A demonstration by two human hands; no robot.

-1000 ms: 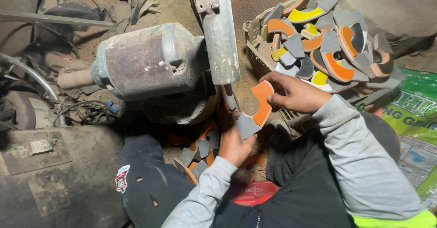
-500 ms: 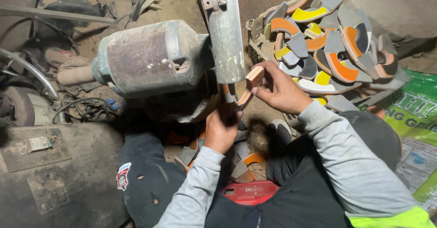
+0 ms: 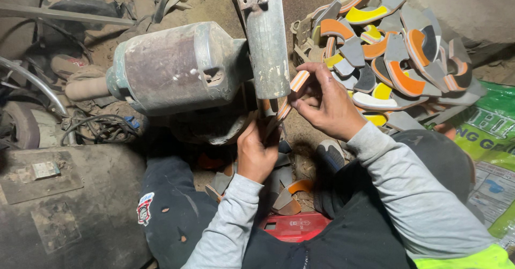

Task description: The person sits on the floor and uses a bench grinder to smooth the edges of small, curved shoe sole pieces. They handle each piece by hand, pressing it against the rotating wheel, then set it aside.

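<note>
Holding curved orange-striped piece (image 3: 292, 94) edge-on against vertical metal housing (image 3: 266, 38) of grinder motor (image 3: 177, 67): right hand (image 3: 327, 105) pinches upper end with fingertips, left hand (image 3: 257, 153) closed around lower end from beneath. Crate (image 3: 300, 46) of grey, orange, yellow cut pieces (image 3: 397, 59) just beyond right hand. Finished pieces (image 3: 289, 194) lie between knees.

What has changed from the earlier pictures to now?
Both hands, right hand and left hand, raised the orange-and-grey sole piece from the lap to the machine's belt arm, turning it edge-on. Both hands kept hold. The motor and the pile of pieces stayed put.
</note>
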